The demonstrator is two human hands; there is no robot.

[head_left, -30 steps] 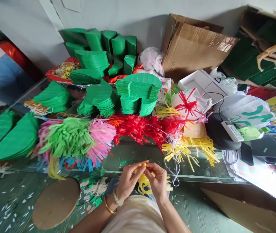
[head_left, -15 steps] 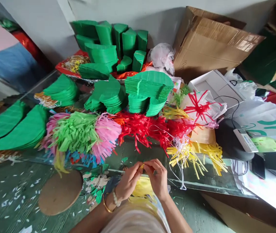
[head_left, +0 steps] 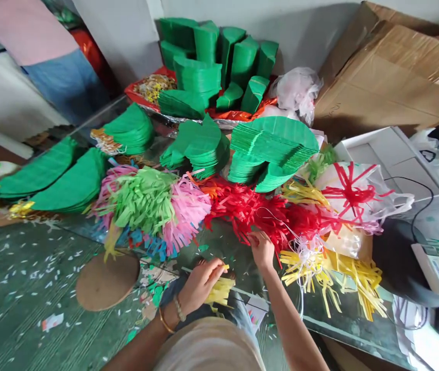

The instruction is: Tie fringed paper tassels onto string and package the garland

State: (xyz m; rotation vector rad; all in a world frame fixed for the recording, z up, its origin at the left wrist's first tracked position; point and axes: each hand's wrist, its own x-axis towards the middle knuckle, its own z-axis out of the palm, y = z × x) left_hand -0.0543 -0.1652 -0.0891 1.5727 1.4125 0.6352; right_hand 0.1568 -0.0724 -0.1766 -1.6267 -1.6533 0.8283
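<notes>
My left hand (head_left: 202, 286) grips a bundle of yellow fringed paper (head_left: 219, 291) low over the glass tabletop (head_left: 219, 247), near my lap. My right hand (head_left: 262, 250) is apart from it, reaching forward with its fingers against a heap of red paper fringe (head_left: 250, 214). Thin white strings (head_left: 308, 252) and yellow fringe (head_left: 343, 275) lie just to its right. Left of the red heap sit pink fringe (head_left: 186, 216) and green fringe (head_left: 142, 201). My fingertips are partly hidden, so any grip by my right hand is unclear.
Stacks of green paper cut-outs (head_left: 273, 144) rise behind the fringe. A cardboard box (head_left: 389, 87), a white box (head_left: 389, 154) and plastic bags (head_left: 297, 93) stand at the back right. A round cardboard disc (head_left: 107, 282) lies at the table's front edge. A person (head_left: 61, 82) stands at the upper left.
My right hand has left the yellow paper and moved forward to the red fringe. My left hand keeps the yellow bundle. The whole view has shifted as my head turned.
</notes>
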